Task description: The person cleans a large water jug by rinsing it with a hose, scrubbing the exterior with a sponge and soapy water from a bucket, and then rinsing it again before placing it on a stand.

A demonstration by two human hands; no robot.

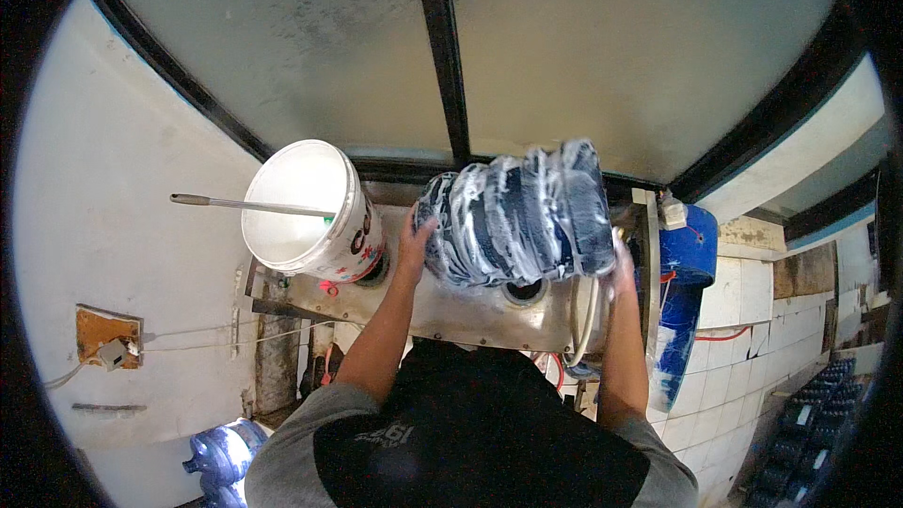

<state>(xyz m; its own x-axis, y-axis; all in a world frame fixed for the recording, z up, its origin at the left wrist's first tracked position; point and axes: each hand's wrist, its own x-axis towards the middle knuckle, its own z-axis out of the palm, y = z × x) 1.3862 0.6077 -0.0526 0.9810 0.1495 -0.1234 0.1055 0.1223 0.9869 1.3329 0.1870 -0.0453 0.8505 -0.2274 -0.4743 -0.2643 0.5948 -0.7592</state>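
Observation:
A large ribbed plastic water jug [518, 215], streaked with white suds, lies on its side between my two hands. My left hand [416, 243] grips its left end, with the thumb over the front. At the other end, my right hand [621, 268] presses against the jug's base and looks blurred; something pale, perhaps a cloth or foam, is at its fingers. Beneath is a metal counter [451, 317] with a round dark hole [525, 292] just below the jug. A pale hose [582, 324] hangs over the counter's front edge beside my right wrist.
Left of the jug stands a white plastic bucket [360, 233] with a long-handled tool [247, 204] leaning in it. A blue plastic drum [688, 247] is beyond the counter's right end. Blue water jugs [226, 451] are at lower left. Frosted window panes [564, 49] rise behind the counter.

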